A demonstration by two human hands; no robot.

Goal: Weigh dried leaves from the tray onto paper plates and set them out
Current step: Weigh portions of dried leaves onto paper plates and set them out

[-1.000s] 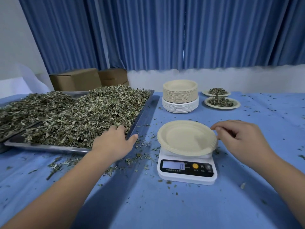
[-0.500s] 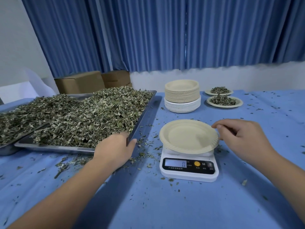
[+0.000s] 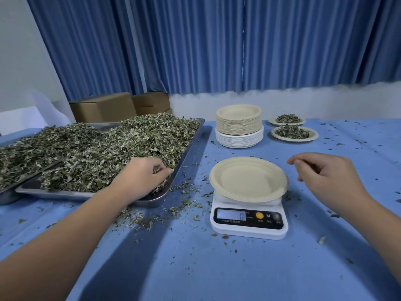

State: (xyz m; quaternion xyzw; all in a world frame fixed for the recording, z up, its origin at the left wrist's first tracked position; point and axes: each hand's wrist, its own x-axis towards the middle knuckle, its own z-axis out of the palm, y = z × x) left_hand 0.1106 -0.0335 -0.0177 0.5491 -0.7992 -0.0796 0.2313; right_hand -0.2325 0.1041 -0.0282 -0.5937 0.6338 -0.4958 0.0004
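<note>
Blue curtains [image 3: 195, 44] w/ white wall [image 3: 282, 101] below, cardboard boxes [image 3: 104, 107]

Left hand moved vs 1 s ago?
Yes. The left hand went forward from the tray's near rim into the dried leaves, fingers now curled in them.

2 hands and 2 forearms are recorded; nothing more of the person is caught by the head camera.

Left hand [image 3: 141, 179]: the back and knuckles are shown, and the fingertips are partly hidden.

Right hand [image 3: 325, 179]: the back, knuckles and thumb side are shown. 1 nail, kept short, is made out at a fingertip [image 3: 296, 162].

Left forearm [image 3: 65, 235] and right forearm [image 3: 373, 218]: both are seen bare from the wrist to the frame's edge. Both are drawn broader toward the lower corners by the wide lens. Finer surface detail is lost to blur.
</note>
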